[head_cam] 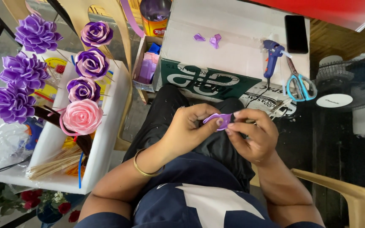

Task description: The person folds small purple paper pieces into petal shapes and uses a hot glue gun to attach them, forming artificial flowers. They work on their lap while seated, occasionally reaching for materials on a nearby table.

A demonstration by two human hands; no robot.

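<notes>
A purple ribbon piece is pinched between two hands above the lap.

The small, folded, glossy purple ribbon piece is gripped by the fingertips of both the left hand and the right hand. Seven ribbon flowers are counted on sticks at the left: six purple ones and one pink rose. On the white cardboard box with a green printed side lie one blue glue gun, one pair of scissors, one black phone and two purple scraps.

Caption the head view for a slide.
Both hands, left hand and right hand, pinch a purple ribbon piece beside finished ribbon roses.
</notes>
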